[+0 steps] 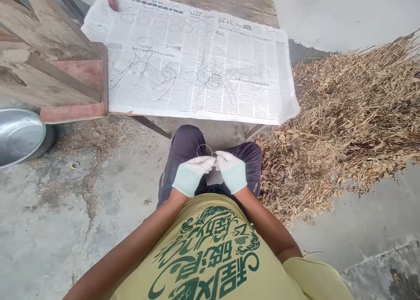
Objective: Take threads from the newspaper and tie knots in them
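Above my lap, a thin wire ring (pixel 204 145) stands up from the fingers of my gloved hands. My left hand (pixel 193 173), in a white glove with a pale green cuff, is closed on the ring's lower part. Close against it, my right hand (pixel 230 169), gloved alike, pinches near the ring's right side, where a short wire end seems to show. The fingertips of both hands nearly touch. In front of me, newspaper sheets (pixel 243 103) carry loose curled wires (pixel 167 74) and several finished-looking wire rings (pixel 180 27).
The newspaper lies on a wooden table (pixel 249 11). A red-handled object (pixel 112 1) rests at its far left. Wooden furniture (pixel 49 81) stands left, beside a metal basin (pixel 21 135) on the concrete floor. Dry stalks (pixel 328 129) are heaped at right.
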{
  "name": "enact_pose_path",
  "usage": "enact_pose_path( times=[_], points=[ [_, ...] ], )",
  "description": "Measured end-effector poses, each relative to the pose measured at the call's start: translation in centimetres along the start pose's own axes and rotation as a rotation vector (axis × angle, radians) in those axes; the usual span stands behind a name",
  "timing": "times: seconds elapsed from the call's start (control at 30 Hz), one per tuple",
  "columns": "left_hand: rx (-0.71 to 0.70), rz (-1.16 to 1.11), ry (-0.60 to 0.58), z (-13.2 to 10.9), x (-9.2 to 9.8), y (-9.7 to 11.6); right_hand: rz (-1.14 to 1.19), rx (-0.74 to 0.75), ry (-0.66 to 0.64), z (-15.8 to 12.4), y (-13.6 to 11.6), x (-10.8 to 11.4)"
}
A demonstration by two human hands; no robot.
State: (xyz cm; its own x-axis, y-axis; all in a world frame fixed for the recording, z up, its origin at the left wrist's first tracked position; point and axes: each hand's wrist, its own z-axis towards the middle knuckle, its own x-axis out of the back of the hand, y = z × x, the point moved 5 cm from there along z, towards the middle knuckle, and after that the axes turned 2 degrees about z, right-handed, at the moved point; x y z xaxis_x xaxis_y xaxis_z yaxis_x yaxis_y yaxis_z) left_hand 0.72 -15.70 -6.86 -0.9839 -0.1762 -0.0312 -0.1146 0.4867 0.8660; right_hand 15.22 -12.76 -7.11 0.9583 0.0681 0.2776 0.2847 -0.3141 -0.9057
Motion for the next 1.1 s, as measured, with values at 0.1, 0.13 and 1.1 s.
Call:
enact_pose_path(
  times=[0.1, 0.13, 1.1],
  points=[
    [-0.009, -0.032, 0.048, 0.0, 0.0, 0.6, 0.019, -0.004, -0.015, -0.3, 0.4, -0.5],
    [-0.012, -0.030, 0.054, 0.1, 0.1, 0.7, 0.020, -0.001, -0.020, -0.3, 0.5, -0.6],
    [-0.078, -0.206, 0.225, 1.1, -1.4, -1.5, -0.086, 0.061, -0.065, -0.4, 0.7, -1.2]
  ],
)
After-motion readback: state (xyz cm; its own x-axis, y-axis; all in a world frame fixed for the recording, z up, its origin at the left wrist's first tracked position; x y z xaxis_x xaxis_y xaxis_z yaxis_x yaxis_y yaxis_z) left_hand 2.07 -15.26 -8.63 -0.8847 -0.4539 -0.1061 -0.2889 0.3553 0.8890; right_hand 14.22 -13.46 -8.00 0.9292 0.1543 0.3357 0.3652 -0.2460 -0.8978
